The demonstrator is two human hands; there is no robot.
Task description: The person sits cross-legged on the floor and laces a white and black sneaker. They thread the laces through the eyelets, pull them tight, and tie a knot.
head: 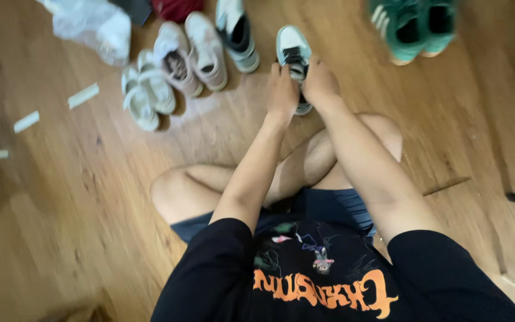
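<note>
One pale mint sneaker (294,53) stands on the wooden floor (78,197), its long axis running away from the person, toe pointing away. The left hand (282,89) and right hand (320,82) both close on its heel end. Nearby lie two white sandals (145,90), two beige sneakers (191,52), one grey-white sneaker (237,33) and two green sneakers (415,24).

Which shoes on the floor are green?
The pair of green sneakers at the top right, away from both hands. The other shoes are pale: white sandals, pinkish sneakers, and the white-and-black sneaker both hands are touching.
</note>
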